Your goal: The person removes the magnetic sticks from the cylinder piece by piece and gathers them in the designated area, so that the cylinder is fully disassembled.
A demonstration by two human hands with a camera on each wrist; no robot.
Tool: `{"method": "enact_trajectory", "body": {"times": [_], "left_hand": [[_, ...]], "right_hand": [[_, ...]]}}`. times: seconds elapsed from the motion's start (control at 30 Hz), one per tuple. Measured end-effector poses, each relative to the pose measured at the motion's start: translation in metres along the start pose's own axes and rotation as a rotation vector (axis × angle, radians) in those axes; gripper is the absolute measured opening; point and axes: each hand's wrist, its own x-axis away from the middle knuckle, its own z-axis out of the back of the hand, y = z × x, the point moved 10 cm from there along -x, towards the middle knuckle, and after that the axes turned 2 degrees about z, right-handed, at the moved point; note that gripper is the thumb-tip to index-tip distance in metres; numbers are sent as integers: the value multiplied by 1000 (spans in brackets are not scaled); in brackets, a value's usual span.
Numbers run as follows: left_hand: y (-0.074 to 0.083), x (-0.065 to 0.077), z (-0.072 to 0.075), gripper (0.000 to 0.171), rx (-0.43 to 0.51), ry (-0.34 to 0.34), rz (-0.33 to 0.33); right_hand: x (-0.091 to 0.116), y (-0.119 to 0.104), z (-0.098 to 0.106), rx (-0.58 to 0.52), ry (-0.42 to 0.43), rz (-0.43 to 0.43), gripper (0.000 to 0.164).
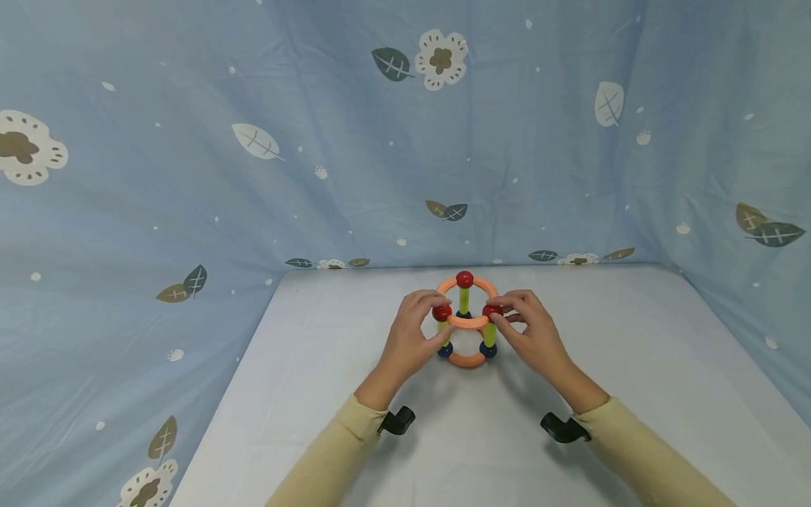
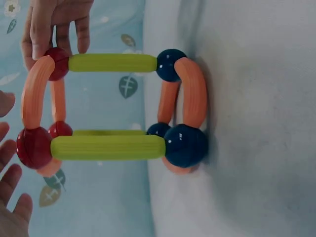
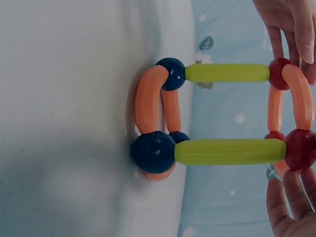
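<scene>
A toy frame of magnetic-style sticks and balls stands on the white table (image 1: 329,338). Its upper orange ring (image 1: 467,323) joins red balls, and its lower orange ring (image 1: 467,360) joins dark blue balls (image 2: 186,146). Yellow-green sticks (image 3: 229,151) run upright between them. My left hand (image 1: 412,334) is at the left red ball (image 2: 34,148), its spread fingers just off it in the left wrist view. With thumb and fingertips, my right hand (image 1: 532,334) pinches the right red ball (image 3: 300,149). A third red ball (image 1: 464,279) sits at the back.
Behind the table hangs a blue curtain (image 1: 355,141) printed with leaves and flowers, meeting the table's far edge. A black camera mount (image 1: 398,420) is on the left wrist, and another black mount (image 1: 564,427) is on the right.
</scene>
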Motion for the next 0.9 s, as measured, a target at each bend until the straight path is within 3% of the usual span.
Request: {"method": "enact_trajectory", "body": {"times": [0.3, 0.9], "left_hand": [[15, -5, -16, 27, 21, -75, -128], [15, -7, -22, 25, 3, -95, -141]], "right_hand": [[0, -2, 1, 13, 3, 25, 24], [0, -2, 1, 5, 11, 45, 26]]}}
